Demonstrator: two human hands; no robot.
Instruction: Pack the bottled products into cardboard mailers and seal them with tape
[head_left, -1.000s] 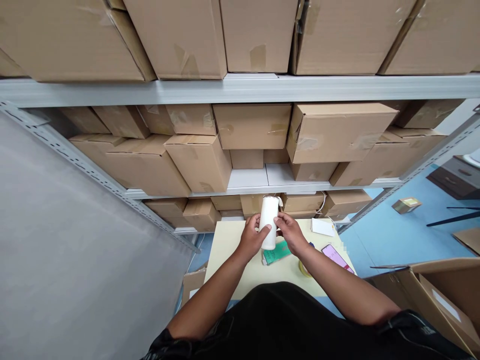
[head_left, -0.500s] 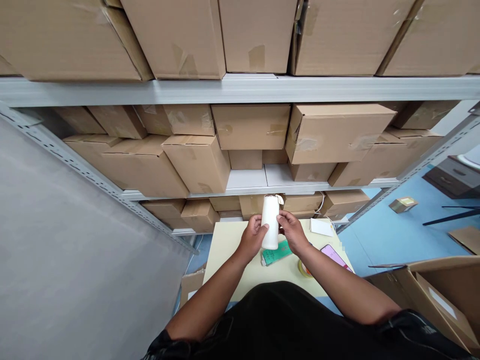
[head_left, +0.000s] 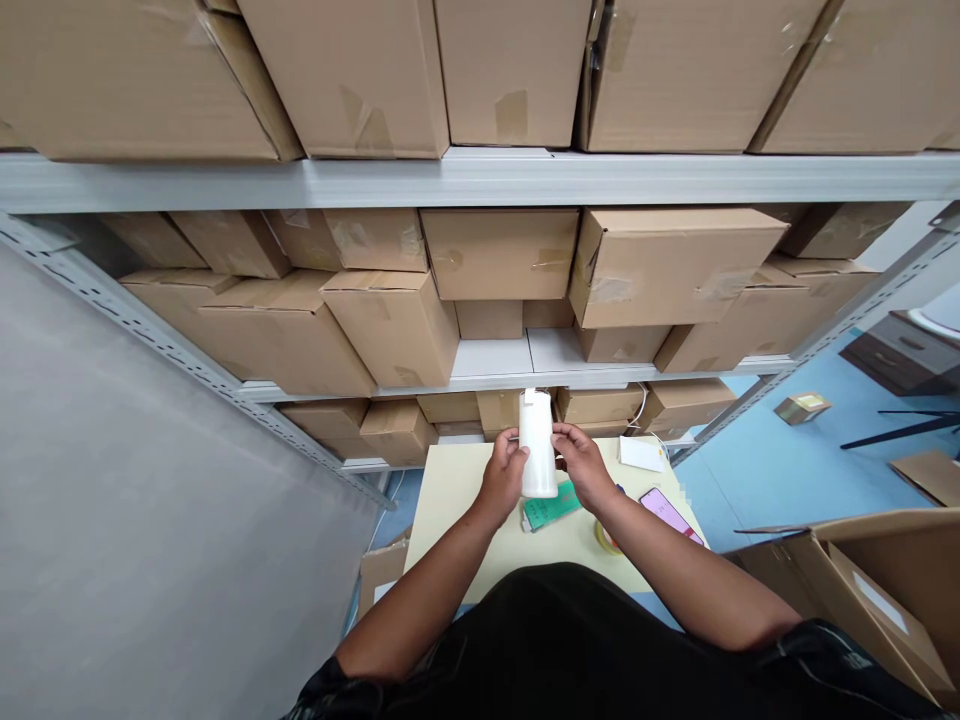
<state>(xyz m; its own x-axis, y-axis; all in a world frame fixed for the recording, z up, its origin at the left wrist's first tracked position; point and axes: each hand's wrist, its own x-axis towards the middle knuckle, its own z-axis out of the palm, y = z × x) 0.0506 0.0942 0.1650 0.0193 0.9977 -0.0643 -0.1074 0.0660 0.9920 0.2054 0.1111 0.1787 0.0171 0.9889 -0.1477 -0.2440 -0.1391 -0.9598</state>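
Observation:
A white, slightly tapered cylindrical bottle (head_left: 538, 450) stands nearly upright in the air between my two hands, above the table. A small pale tab or strap sticks out at its top end. My left hand (head_left: 502, 478) grips its left side, thumb against the front. From the right, my right hand (head_left: 582, 463) pinches its side with thumb and fingertips. Below and behind the bottle, a green box (head_left: 553, 506) lies on the pale yellow table (head_left: 450, 500). A tape roll (head_left: 606, 540) is partly hidden under my right forearm.
A pink-screened phone (head_left: 670, 515) and a white card or box (head_left: 640, 453) lie at the table's right. Shelving (head_left: 480, 180) loaded with cardboard boxes rises in front. At lower right stands an open carton (head_left: 787, 570); a grey wall (head_left: 187, 500) closes the left.
The bottle has been turned about its long axis: its top tab has gone from the right side to the front. It has shifted slightly left with both hands still on it.

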